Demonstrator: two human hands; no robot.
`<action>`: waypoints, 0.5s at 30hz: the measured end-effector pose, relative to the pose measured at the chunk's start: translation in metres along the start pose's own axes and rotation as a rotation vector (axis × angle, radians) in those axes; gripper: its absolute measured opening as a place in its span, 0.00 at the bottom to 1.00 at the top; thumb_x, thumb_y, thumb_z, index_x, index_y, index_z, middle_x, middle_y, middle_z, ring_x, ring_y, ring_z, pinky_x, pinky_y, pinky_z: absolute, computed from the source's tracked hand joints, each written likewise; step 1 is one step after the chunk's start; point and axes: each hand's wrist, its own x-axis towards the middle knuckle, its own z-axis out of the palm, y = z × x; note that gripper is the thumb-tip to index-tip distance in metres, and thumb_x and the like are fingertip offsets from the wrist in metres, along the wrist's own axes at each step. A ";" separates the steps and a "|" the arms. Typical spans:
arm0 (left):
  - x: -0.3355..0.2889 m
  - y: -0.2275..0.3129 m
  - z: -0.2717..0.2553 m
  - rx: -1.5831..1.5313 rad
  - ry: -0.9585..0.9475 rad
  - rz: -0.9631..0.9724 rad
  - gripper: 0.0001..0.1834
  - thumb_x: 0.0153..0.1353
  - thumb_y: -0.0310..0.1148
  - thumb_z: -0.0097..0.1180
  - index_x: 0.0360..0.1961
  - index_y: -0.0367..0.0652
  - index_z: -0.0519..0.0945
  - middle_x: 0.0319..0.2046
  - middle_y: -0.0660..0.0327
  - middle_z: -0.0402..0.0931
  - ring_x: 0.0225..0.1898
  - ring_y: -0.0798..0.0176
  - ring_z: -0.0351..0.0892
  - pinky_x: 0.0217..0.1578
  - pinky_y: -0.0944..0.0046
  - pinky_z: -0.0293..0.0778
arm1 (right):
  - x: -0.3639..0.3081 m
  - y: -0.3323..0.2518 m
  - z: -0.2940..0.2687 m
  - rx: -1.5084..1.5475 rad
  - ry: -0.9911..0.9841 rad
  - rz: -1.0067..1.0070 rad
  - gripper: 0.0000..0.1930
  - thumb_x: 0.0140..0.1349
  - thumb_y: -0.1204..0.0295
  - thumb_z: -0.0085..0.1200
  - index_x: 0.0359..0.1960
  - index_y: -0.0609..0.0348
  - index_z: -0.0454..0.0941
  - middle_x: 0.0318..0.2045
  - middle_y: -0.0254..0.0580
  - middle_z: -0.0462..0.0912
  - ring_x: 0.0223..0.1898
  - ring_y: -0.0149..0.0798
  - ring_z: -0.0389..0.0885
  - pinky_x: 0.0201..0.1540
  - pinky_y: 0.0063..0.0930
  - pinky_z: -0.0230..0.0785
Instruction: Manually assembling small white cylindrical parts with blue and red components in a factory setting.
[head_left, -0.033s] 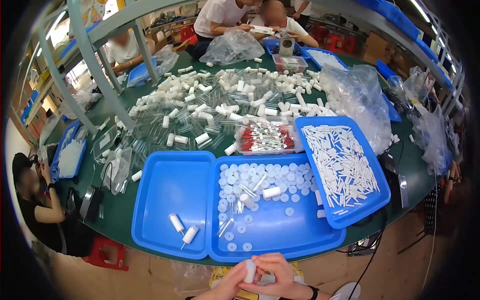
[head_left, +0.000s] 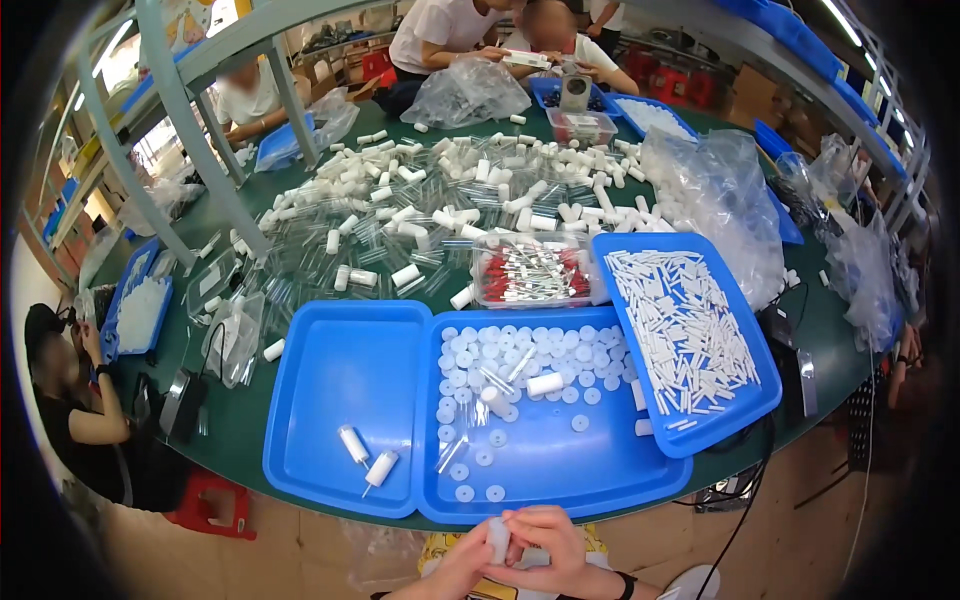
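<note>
White cylinders point(head_left: 498, 538): one in two hands point(head_left: 552, 548), two in tray point(head_left: 345, 375).

Was lit rather brightly, by tube lamps point(head_left: 841, 22) at far right and a window point(head_left: 165, 135) at far left. Gave small glare on the clear bag point(head_left: 715, 205) at right. Bent straight edges and turned black toward the rim.
</note>
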 end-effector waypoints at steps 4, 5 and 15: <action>0.000 0.010 0.002 0.100 -0.018 0.004 0.24 0.65 0.50 0.47 0.48 0.38 0.70 0.34 0.64 0.68 0.38 0.71 0.67 0.40 0.71 0.65 | 0.013 -0.003 -0.003 -0.112 -0.044 -0.085 0.33 0.39 0.73 0.73 0.48 0.68 0.72 0.45 0.54 0.76 0.39 0.47 0.78 0.39 0.32 0.72; 0.001 0.011 -0.001 0.093 -0.057 0.006 0.25 0.65 0.50 0.47 0.48 0.38 0.70 0.34 0.64 0.68 0.38 0.71 0.67 0.40 0.72 0.65 | 0.011 -0.002 -0.002 -0.076 -0.033 -0.051 0.33 0.38 0.72 0.73 0.49 0.68 0.71 0.46 0.54 0.76 0.41 0.50 0.78 0.40 0.34 0.72; -0.008 0.008 -0.025 0.038 -0.104 -0.052 0.26 0.66 0.51 0.44 0.50 0.36 0.68 0.34 0.65 0.67 0.36 0.72 0.65 0.39 0.73 0.63 | 0.011 0.007 0.008 -0.057 -0.198 -0.005 0.34 0.37 0.68 0.75 0.49 0.62 0.72 0.43 0.48 0.79 0.38 0.41 0.80 0.39 0.29 0.70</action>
